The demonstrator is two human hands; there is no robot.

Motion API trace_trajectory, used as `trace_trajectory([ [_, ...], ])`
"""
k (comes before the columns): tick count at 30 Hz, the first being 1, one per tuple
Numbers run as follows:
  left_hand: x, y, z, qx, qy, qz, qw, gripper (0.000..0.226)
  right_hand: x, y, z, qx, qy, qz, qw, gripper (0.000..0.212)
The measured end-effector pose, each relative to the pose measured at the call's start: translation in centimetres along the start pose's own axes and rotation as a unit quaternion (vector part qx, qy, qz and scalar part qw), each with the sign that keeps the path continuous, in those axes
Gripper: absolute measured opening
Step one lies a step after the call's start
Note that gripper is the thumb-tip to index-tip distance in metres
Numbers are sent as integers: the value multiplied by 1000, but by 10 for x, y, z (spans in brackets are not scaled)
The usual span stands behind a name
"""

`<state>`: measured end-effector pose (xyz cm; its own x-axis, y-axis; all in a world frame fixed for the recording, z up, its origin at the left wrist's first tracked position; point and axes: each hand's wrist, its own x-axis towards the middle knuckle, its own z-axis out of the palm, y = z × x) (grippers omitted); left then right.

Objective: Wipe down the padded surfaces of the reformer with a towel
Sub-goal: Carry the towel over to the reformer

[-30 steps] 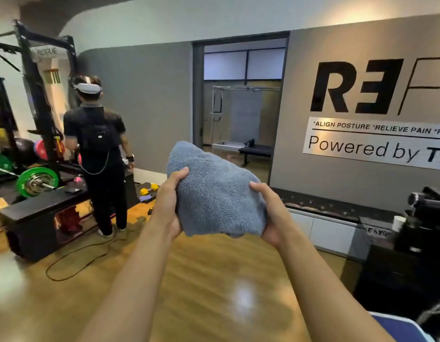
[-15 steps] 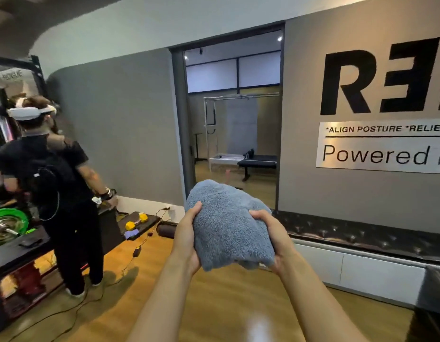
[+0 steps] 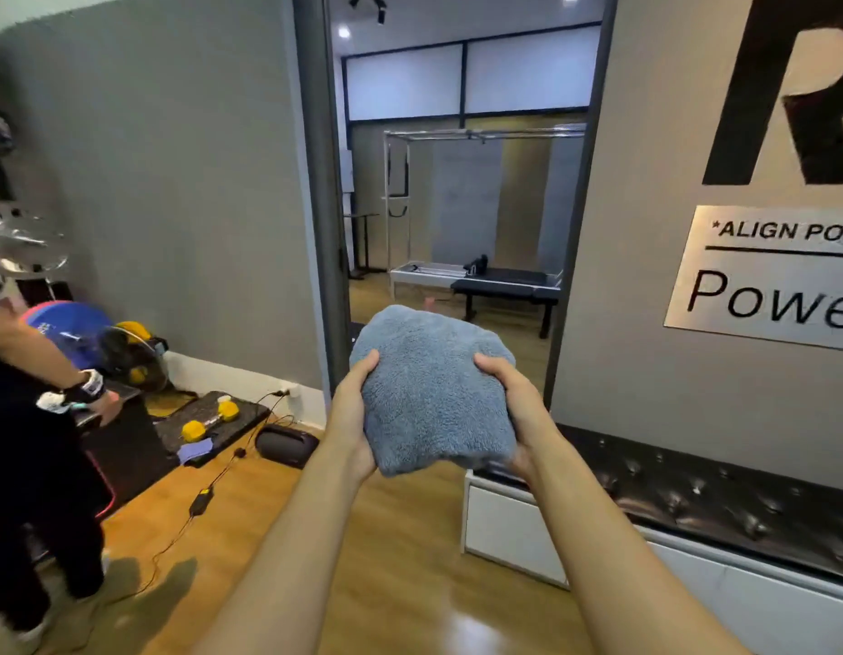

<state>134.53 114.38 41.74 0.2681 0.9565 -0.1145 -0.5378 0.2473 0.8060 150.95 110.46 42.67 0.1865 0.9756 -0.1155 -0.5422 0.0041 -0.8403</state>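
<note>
Both bare arms reach out over the wooden floor point(image 3: 410, 560), and between them sits a folded blue-grey towel point(image 3: 434, 394), held up in the air in front of the doorway point(image 3: 457, 229). The left hand point(image 3: 351, 418) is clamped on the towel's left edge, thumb on top, fingers tucked under. The right hand point(image 3: 514, 408) grips the right edge the same way, thumb pressed into the pile.

Just right of the doorway, low against the grey wall, runs a white cabinet point(image 3: 509, 531) topped with a dark buttoned cushion point(image 3: 717, 494). Above it a sign point(image 3: 764, 276) carries black lettering, cut off at the edge. Left of the doorway, on the floor, lie a dark speaker point(image 3: 287, 447), a black cable point(image 3: 207, 494) and a mat with a yellow dumbbell point(image 3: 209, 420). Further left stands another person in black point(image 3: 37, 465), a watch on the wrist.

Through the doorway, well beyond the towel, is a second room. There a black padded bench point(image 3: 504, 288) stands on the floor, and just behind it the reformer point(image 3: 434, 271) with its pale frame and tall metal posts.
</note>
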Motion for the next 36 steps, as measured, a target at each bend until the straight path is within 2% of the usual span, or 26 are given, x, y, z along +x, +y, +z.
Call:
trace_trajectory([
  [10, 363, 20, 20, -6, -41, -59, 997, 33, 345, -43, -21, 0, 69, -16, 997, 47],
  [19, 686, 31, 46, -2, -41, -69, 997, 44, 675, -83, -45, -15, 62, -29, 998, 50],
  [24, 846, 57, 51, 14, -20, -77, 997, 47, 831, -100, -39, 3, 67, -9, 998, 48],
  [30, 1051, 53, 46, 17, -42, -113, 992, 42, 1018, -100, -50, -8, 110, -19, 994, 47],
  [36, 1245, 52, 78, 18, -72, -167, 983, 44, 1190, -136, -70, -6, 160, -26, 987, 52],
])
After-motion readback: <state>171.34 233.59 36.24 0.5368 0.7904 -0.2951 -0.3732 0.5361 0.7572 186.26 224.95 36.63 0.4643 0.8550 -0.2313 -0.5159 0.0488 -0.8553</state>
